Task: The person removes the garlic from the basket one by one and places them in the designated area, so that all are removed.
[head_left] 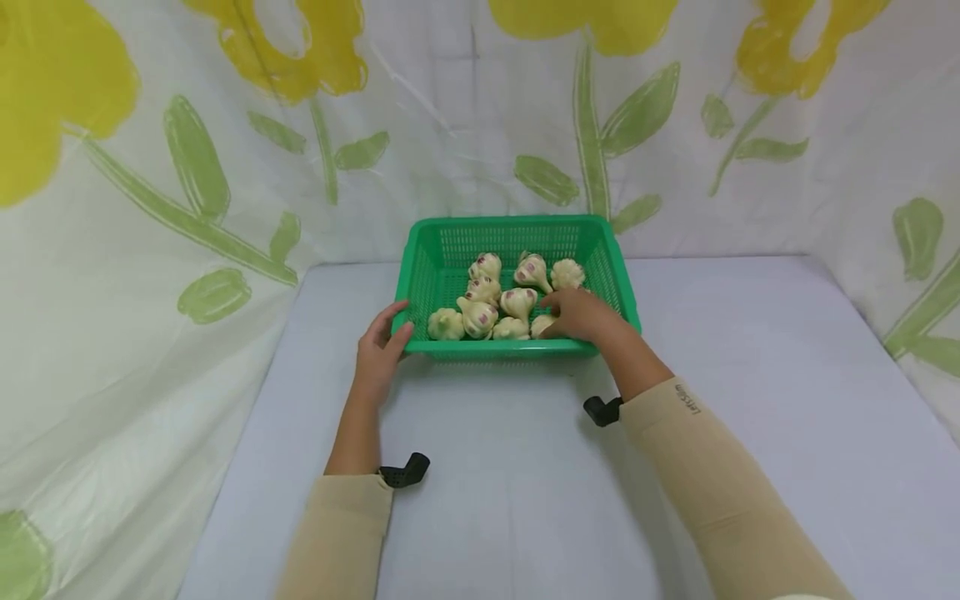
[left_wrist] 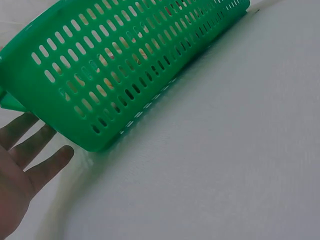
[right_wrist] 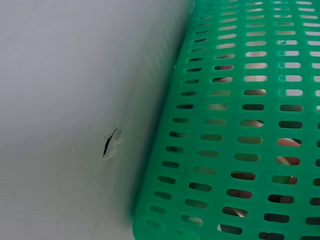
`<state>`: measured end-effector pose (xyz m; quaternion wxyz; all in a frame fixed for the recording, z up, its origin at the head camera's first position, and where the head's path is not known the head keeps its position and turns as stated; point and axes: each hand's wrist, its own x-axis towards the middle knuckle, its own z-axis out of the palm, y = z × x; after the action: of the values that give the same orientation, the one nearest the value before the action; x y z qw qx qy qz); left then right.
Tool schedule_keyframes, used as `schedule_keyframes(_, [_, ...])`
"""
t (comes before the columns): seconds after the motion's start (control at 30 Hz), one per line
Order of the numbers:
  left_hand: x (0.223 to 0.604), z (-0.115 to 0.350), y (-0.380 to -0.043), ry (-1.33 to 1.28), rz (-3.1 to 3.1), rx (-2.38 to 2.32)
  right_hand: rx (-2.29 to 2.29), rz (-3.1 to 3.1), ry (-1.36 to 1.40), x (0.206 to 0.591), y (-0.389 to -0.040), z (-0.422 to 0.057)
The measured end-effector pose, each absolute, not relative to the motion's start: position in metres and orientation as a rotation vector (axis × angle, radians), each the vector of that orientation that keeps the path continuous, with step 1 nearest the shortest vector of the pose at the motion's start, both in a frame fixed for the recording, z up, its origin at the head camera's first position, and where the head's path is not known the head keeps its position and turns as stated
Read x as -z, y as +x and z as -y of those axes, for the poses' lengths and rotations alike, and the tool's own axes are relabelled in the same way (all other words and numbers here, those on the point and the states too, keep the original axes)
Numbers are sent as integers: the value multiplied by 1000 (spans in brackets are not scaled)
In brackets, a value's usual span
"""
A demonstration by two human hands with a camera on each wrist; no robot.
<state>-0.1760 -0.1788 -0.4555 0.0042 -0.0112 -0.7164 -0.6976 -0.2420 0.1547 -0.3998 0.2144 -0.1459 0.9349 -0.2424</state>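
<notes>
The basket (head_left: pixel 517 347) beside the left fingers (head_left: pixel 390 313) is green, patterned with slots. Garlic bulbs (head_left: pixel 480 319) around the right fingers (head_left: pixel 558 297) are creamy white, some streaked purple. Under the fingers the tabletop (head_left: pixel 480 467) is pale grey; beyond them a white sheet (head_left: pixel 450 167) bears yellow flowers (head_left: pixel 63 92) and green leaves (head_left: pixel 197 158). Behind them, beige sleeves (head_left: pixel 337 533).

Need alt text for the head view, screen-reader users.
A person's right hand reaches among garlic bulbs in a green plastic basket, while the left hand is at the basket's near left corner. The basket stands on a pale table, before a white sheet with yellow flowers.
</notes>
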Motion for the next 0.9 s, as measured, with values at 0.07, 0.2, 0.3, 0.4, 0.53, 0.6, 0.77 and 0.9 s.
schedule_keyframes(0.07, [461, 179, -175, -37, 2246, 2172, 644, -2590, -422, 402, -241, -154])
schedule_keyframes(0.2, [468, 179, -171, -62, 2255, 2145, 618, -2582, -433, 405, -239, -153])
schedule_keyframes(0.3, [471, 179, -170, -88, 2264, 2121, 648, -2571, -425, 405, -237, -154])
schedule_keyframes(0.4, [472, 179, -170, -111, 2269, 2090, 696, -2564, -419, 405, -236, -156])
schedule_keyframes(0.53, [472, 180, -172, -143, 2290, 2005, 739, -2593, -435, 404, -236, -157])
schedule_keyframes(0.6, [471, 181, -172, -167, 2319, 1925, 747, -2617, -437, 404, -237, -157])
schedule_keyframes(0.77, [469, 182, -174, -231, 2375, 1659, 760, -2648, -441, 404, -238, -157])
schedule_keyframes(0.9, [466, 183, -175, -284, 2368, 1464, 774, -2663, -454, 403, -241, -156])
